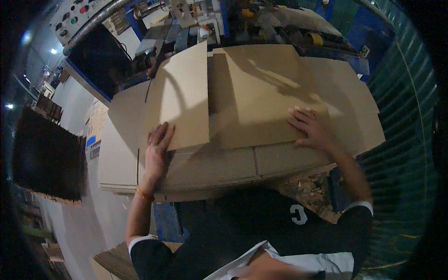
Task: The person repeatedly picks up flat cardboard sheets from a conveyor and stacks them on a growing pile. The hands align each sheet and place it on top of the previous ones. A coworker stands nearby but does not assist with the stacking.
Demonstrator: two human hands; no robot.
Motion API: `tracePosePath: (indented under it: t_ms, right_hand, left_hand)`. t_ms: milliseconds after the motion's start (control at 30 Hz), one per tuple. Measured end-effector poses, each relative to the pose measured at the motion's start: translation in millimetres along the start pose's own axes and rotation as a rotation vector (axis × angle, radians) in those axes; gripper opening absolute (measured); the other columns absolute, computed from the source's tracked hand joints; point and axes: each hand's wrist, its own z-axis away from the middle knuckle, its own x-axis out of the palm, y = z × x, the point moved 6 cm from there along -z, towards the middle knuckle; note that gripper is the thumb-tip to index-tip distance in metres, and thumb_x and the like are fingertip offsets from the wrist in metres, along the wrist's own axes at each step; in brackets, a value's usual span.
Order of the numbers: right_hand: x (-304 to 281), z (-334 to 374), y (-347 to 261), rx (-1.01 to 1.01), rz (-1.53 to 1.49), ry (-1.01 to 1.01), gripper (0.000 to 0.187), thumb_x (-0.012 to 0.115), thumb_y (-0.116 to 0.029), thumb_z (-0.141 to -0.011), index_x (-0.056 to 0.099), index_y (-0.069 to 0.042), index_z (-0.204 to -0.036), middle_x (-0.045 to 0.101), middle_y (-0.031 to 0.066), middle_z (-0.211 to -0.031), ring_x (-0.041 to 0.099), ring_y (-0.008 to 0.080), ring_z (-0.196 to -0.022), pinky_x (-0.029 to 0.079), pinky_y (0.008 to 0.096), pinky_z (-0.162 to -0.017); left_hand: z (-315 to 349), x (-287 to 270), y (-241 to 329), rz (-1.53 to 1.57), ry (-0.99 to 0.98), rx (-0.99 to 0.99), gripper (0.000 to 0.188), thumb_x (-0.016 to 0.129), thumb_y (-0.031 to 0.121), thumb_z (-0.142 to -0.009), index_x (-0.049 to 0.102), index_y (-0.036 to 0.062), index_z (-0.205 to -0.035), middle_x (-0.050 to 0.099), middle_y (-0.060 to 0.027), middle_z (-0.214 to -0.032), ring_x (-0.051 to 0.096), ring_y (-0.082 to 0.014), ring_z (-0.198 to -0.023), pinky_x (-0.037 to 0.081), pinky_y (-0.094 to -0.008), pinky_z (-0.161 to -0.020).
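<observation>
A folded brown cardboard sheet lies over a stack of flat cardboard sheets (205, 170). Its left panel (184, 98) and right panel (261, 102) face up, with a dark gap between them in the upper part. My left hand (157, 149) rests its fingers on the lower left edge of the left panel; its thumb is hard to see. On the right panel, near its lower right edge, my right hand (310, 128) lies with fingers stretched out and apart. Neither hand is closed around anything.
Beyond the cardboard stands a machine (196, 32) with blue frame parts and rollers. A control panel with buttons (77, 16) is at the upper left. A dark stack (46, 156) stands left on the grey floor. Cardboard scraps (312, 193) lie below; green corrugated sheeting (410, 140) runs along the right.
</observation>
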Motion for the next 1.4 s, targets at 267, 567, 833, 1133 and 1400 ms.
tracePosePath:
  t_ms: [267, 567, 833, 1133, 1400]
  right_hand:
    - [7, -92, 73, 0.049, 0.066, -0.016, 0.066, 0.053, -0.055, -0.08, 0.042, -0.017, -0.133, 0.036, 0.0088, -0.14, 0.037, 0.0325, -0.126, 0.034, 0.0452, -0.1]
    - [-9, -59, 95, 0.6, 0.069, 0.259, 0.057, 0.055, -0.042, -0.084, 0.04, -0.019, -0.134, 0.04, 0.0166, -0.135, 0.04, 0.0334, -0.123, 0.031, 0.043, -0.103]
    - [-5, 200, 86, 1.497, 0.224, 0.851, 0.075, 0.053, -0.05, -0.084, 0.033, 0.0, -0.135, 0.025, 0.028, -0.141, 0.022, 0.0421, -0.132, 0.02, 0.046, -0.108]
    - [-2, 196, 108, 1.649, 0.006, 1.09, 0.072, 0.049, -0.057, -0.084, 0.041, -0.005, -0.133, 0.023, 0.0263, -0.142, 0.016, 0.0393, -0.134, 0.015, 0.0462, -0.109]
    - [-73, 191, 133, 1.445, -0.048, 1.459, 0.076, 0.06, -0.051, -0.079, 0.042, 0.001, -0.131, 0.039, 0.022, -0.136, 0.038, 0.0294, -0.126, 0.028, 0.0366, -0.104]
  left_hand:
    - [-111, 37, -55, 0.074, 0.212, 0.11, 0.054, 0.067, 0.021, -0.077, 0.049, 0.0141, -0.127, 0.047, -0.0166, -0.129, 0.047, -0.0362, -0.115, 0.041, -0.0413, -0.094]
    - [-115, 4, -96, -0.2, 0.215, 0.134, 0.055, 0.066, 0.009, -0.074, 0.046, 0.0022, -0.125, 0.051, -0.0215, -0.123, 0.051, -0.0396, -0.108, 0.04, -0.0419, -0.092]
    - [142, -9, -225, -0.474, 0.529, -0.954, 0.054, 0.064, 0.031, -0.082, 0.05, -0.0045, -0.119, 0.054, -0.0207, -0.118, 0.052, -0.0315, -0.11, 0.041, -0.0401, -0.093]
    - [157, -64, -173, -0.396, 0.703, -1.155, 0.057, 0.058, 0.041, -0.083, 0.051, -0.0021, -0.119, 0.059, -0.0181, -0.109, 0.052, -0.0285, -0.11, 0.04, -0.0409, -0.093]
    - [172, -65, -209, 0.515, 0.966, -1.033, 0.043, 0.055, 0.024, -0.084, 0.049, 0.0, -0.119, 0.049, -0.0197, -0.123, 0.05, -0.0298, -0.107, 0.04, -0.0437, -0.092]
